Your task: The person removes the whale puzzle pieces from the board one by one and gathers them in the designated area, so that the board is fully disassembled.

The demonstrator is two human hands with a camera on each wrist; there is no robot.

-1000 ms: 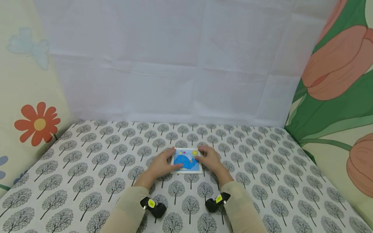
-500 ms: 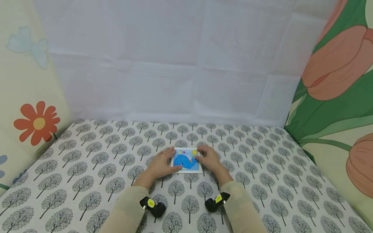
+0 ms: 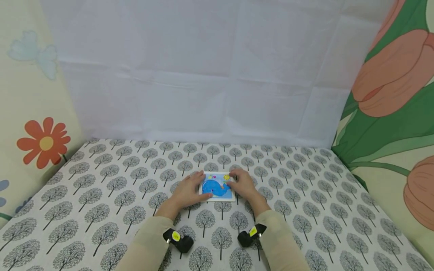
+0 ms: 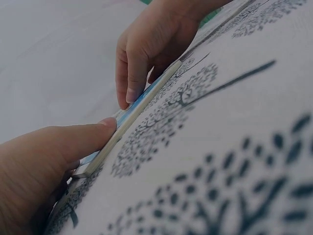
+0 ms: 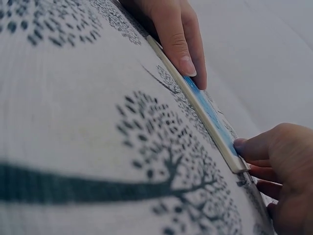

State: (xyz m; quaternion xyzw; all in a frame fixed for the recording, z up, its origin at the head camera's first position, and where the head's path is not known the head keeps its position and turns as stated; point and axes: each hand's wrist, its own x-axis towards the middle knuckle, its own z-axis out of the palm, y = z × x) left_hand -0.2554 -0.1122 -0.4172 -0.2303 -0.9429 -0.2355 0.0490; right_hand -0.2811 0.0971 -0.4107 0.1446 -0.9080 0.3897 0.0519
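A small, flat picture board [image 3: 215,188] with a pale frame shows a blue whale and a yellow sun. It lies on the tree-print cloth, between both hands. My left hand [image 3: 187,192] grips its left side, thumb over the picture's lower left and fingers along the edge. On the right side, my right hand [image 3: 245,184] holds it with the thumb on top near the whale's tail. From the left wrist, the board [image 4: 128,122] appears nearly edge-on, low against the cloth. The right wrist view shows the right thumb on the board's corner, fingers bent beside its edge.
A white cloth [image 3: 217,75] hangs behind the table. The tree-print cloth [image 3: 135,165] spreads around the board on all sides. Flower-patterned hangings [image 3: 44,145] stand at left and right. Each sleeve carries a small black wrist camera [image 3: 179,241].
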